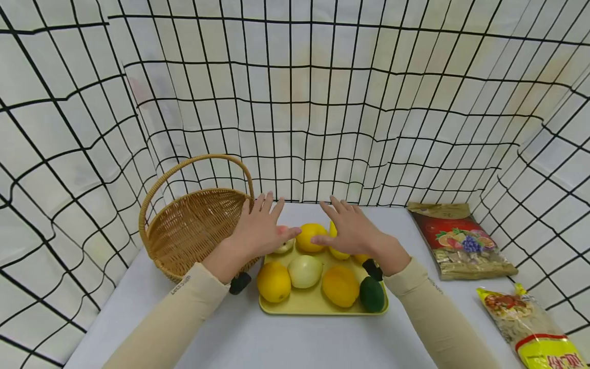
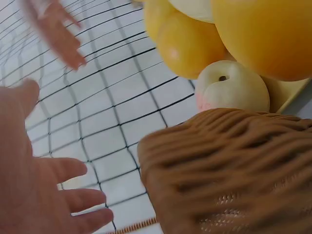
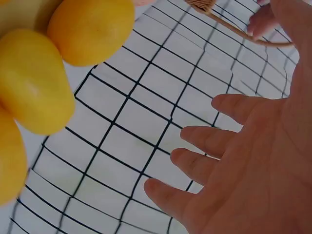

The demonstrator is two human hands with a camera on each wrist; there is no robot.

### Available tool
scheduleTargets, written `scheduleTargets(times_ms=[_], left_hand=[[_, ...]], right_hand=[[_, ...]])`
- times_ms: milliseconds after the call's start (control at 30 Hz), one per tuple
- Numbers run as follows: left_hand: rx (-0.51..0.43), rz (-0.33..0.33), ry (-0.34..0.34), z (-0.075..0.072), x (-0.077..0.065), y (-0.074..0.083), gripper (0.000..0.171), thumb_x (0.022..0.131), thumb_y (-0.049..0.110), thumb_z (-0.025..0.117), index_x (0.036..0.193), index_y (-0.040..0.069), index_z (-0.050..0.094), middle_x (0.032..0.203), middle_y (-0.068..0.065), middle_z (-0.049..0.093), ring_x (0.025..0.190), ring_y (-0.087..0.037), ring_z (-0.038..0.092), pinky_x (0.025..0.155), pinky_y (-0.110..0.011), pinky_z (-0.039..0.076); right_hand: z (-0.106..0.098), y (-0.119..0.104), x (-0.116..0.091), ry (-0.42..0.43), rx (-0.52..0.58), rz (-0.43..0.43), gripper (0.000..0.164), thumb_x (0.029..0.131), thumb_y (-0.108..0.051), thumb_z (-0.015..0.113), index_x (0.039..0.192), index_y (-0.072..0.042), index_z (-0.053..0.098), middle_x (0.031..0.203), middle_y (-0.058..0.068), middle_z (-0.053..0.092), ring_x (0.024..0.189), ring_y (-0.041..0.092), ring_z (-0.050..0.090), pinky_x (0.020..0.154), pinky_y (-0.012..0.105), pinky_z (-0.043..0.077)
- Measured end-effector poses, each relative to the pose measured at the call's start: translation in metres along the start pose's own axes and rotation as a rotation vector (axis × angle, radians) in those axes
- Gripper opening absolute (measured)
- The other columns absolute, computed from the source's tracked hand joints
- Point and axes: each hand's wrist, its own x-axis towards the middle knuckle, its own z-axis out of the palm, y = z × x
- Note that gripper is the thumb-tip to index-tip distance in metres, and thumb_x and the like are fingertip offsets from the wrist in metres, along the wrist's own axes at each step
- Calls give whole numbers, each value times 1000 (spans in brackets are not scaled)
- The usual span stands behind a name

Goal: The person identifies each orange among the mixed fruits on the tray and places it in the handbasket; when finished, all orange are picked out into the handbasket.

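My left hand is held over the left back corner of a yellow tray, beside the wicker basket, fingers spread and holding nothing. Opposite it, my right hand hovers over the tray's right back part, also spread and with nothing in it. On the tray lie a yellow-orange fruit between the hands, a round pale fruit, a yellow fruit, an orange-yellow fruit and a dark green fruit. A pale peach is close to the basket; the left hand partly covers it in the head view.
The basket has a tall arched handle and stands left of the tray. At the right lie a red and gold food bag and a clear and yellow food bag. White walls with black netting enclose the white table.
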Motion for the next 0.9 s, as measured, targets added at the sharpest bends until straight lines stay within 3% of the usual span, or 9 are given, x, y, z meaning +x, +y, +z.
scheduleTargets(times_ms=[133, 300, 400, 533, 633, 733, 800, 900], left_hand=[[-120, -13, 140, -6, -20, -12, 83, 94, 70, 34, 152, 11, 33, 158, -17, 24, 146, -35, 21, 115, -56, 15], [-285, -20, 368, -9, -46, -25, 64, 98, 56, 46, 141, 10, 50, 149, -12, 43, 138, -33, 37, 109, -54, 31], [-340, 0, 584, -6, -60, -35, 49, 99, 45, 54, 131, 8, 60, 137, -10, 55, 128, -32, 49, 102, -52, 40], [-417, 52, 952, 1, -72, -51, 31, 95, 26, 60, 112, 2, 69, 116, -13, 67, 105, -32, 62, 89, -41, 48], [-497, 63, 1223, 5, -79, -61, 26, 91, 17, 58, 100, -4, 70, 100, -19, 68, 84, -31, 60, 79, -27, 44], [-560, 4, 1471, 4, -86, -69, 27, 86, 13, 54, 92, -10, 65, 90, -25, 61, 75, -26, 51, 73, -21, 35], [-580, -62, 1578, 3, -88, -75, 28, 83, 13, 52, 92, -12, 60, 89, -20, 58, 81, -19, 47, 76, -22, 32], [-613, -151, 1636, 3, -89, -89, 32, 80, 17, 51, 98, -9, 56, 100, -8, 55, 96, -13, 44, 81, -25, 32]], right_hand=[[9, 1, -14, 65, 157, 19, 98, 83, -76, 52, 156, -18, 24, 161, 12, 18, 145, 35, 23, 114, 54, 21], [22, 7, -28, 156, 321, 68, 89, 85, -68, 59, 153, -19, 32, 160, 8, 23, 145, 32, 26, 111, 56, 27], [29, 12, -35, 216, 375, 101, 79, 88, -60, 62, 152, -20, 36, 159, 7, 28, 143, 33, 29, 110, 58, 27], [36, 20, -40, 307, 424, 123, 69, 91, -47, 66, 149, -17, 41, 156, 9, 32, 142, 35, 31, 109, 59, 27], [40, 30, -42, 363, 468, 143, 65, 93, -42, 65, 147, -13, 43, 155, 12, 33, 141, 36, 31, 109, 60, 26], [44, 42, -43, 412, 522, 186, 62, 95, -40, 63, 146, -11, 44, 153, 13, 36, 141, 36, 31, 109, 59, 26], [47, 51, -45, 438, 553, 217, 60, 96, -40, 62, 146, -11, 44, 152, 14, 37, 140, 37, 33, 108, 59, 29], [52, 61, -48, 467, 600, 263, 58, 97, -38, 60, 145, -10, 44, 151, 15, 39, 136, 40, 37, 106, 58, 32]])
